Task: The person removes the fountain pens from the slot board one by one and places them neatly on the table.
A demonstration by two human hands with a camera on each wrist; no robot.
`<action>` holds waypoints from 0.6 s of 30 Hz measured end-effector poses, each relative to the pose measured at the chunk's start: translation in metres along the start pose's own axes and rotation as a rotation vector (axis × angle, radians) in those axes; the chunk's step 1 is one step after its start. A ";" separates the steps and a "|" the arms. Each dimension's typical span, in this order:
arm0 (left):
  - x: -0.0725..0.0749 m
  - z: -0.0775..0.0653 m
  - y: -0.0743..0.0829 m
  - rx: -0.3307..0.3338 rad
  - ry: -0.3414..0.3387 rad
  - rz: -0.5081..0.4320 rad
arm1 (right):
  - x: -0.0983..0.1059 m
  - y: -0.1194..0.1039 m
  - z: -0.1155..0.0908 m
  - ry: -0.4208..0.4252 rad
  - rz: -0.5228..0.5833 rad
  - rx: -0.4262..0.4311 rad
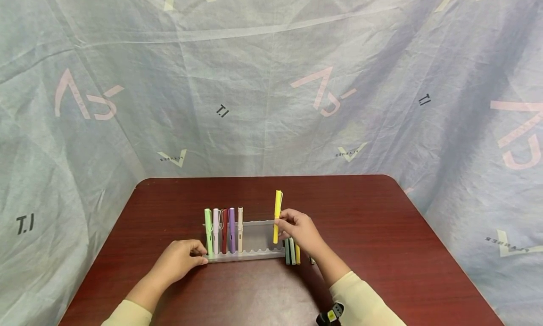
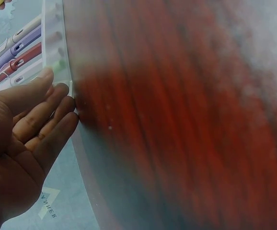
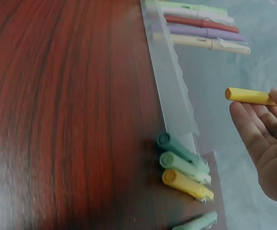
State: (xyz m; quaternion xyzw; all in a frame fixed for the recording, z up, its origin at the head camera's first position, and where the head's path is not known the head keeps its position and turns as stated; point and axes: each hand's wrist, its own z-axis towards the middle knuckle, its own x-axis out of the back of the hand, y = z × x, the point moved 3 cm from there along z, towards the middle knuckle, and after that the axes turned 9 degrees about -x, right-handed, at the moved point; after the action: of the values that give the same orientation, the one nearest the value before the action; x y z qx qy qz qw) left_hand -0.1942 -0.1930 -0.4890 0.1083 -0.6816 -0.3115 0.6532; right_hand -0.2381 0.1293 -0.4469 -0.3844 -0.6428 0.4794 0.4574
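A clear plastic pen rack (image 1: 254,256) stands on the table, with light green, white, dark red, purple and beige pens (image 1: 240,231) leaning side by side in its left part. My left hand (image 1: 180,261) holds the rack's left front corner between thumb and fingers; in the left wrist view the left hand (image 2: 28,129) shows its palm. Above the rack's right part, my right hand (image 1: 302,229) pinches a yellow pen (image 1: 277,205) upright, clip to the right. The right wrist view shows the yellow pen's end (image 3: 246,96) sticking out past the fingers, apart from the rack.
Beside the rack's right end lie a dark green pen (image 3: 177,146), a light green pen (image 3: 181,165) and another yellow pen (image 3: 184,184). One more greenish pen (image 3: 198,223) lies farther right. A black object (image 1: 330,315) is near the right sleeve. Grey printed cloth (image 1: 263,80) surrounds the table.
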 end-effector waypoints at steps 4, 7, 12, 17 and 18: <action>0.000 0.001 0.000 -0.001 -0.001 -0.002 | 0.012 0.016 0.007 0.021 -0.005 -0.009; 0.000 0.001 -0.001 -0.002 -0.001 -0.001 | 0.021 0.023 0.008 0.042 0.004 -0.012; 0.000 0.001 -0.001 -0.002 -0.002 -0.001 | 0.033 0.030 0.008 0.061 0.053 -0.017; 0.000 0.001 -0.001 -0.003 0.001 -0.004 | 0.046 0.037 0.007 0.090 0.034 -0.048; -0.001 0.001 -0.001 -0.004 0.002 -0.004 | 0.049 0.039 0.007 0.095 0.025 -0.057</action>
State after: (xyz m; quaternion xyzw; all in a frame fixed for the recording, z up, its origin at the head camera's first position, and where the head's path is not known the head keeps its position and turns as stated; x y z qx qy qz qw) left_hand -0.1958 -0.1931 -0.4900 0.1085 -0.6800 -0.3140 0.6536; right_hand -0.2563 0.1831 -0.4750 -0.4274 -0.6291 0.4479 0.4701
